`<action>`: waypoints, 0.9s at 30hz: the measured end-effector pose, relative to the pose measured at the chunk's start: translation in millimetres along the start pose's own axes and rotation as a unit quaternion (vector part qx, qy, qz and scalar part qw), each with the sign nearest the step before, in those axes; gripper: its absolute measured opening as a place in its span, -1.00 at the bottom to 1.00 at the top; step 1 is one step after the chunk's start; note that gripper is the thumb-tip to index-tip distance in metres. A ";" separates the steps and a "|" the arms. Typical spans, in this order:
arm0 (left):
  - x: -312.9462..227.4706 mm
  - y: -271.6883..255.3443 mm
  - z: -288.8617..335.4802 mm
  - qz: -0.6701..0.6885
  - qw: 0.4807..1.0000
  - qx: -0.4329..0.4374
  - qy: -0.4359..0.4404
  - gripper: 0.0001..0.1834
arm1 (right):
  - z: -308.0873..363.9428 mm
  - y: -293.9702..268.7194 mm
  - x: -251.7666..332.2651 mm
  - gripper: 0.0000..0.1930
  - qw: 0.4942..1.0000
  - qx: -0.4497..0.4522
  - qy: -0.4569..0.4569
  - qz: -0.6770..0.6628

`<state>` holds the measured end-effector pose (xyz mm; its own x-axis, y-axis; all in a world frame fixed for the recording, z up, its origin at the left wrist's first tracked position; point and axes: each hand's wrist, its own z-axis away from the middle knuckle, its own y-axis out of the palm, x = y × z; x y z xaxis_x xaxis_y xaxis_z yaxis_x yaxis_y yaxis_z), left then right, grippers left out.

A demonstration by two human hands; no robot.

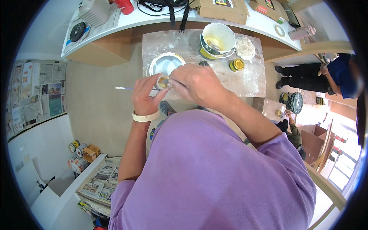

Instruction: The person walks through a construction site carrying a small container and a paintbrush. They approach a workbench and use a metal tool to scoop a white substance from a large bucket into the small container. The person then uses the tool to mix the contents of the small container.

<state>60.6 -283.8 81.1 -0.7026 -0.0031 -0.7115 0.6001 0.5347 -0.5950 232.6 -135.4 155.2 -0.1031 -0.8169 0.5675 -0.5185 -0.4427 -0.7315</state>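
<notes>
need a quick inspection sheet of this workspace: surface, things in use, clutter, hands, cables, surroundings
Surface: work board, smeared whitish.
Things in use: small cup with yellowish contents; white tub behind it; bucket stained yellow inside; yellow can; crumpled cream wad.
Clutter: cardboard box, tape roll and red container on the white counter.
Hands: left hand holds the small cup; right hand has its fingers at the cup, grip unclear.
Cables: thin black cord beside black straps on the counter; whether it is electrical, cannot tell.
Surroundings: newspaper sheets at left; person in dark blue top at right.
</notes>
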 end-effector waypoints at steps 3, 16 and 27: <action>1.7 -0.1 2.7 0.003 1.000 -0.012 -0.002 -0.39 | -4.6 -0.5 -1.2 -0.88 0.999 -0.041 0.008 -0.014; 2.5 -5.7 -0.2 -0.013 0.999 -0.025 0.023 -0.42 | -1.3 -0.6 12.0 -0.83 0.997 0.002 -0.073 0.040; -0.2 -3.8 0.1 -0.001 0.999 -0.034 0.012 -0.40 | -0.8 -18.6 2.6 -0.75 0.985 -0.020 -0.147 0.090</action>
<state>58.6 -285.9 83.5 -0.7138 0.0154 -0.7002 0.5712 0.5913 -0.5693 241.2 -129.0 170.6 0.0511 -0.9552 0.2915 -0.5479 -0.2708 -0.7915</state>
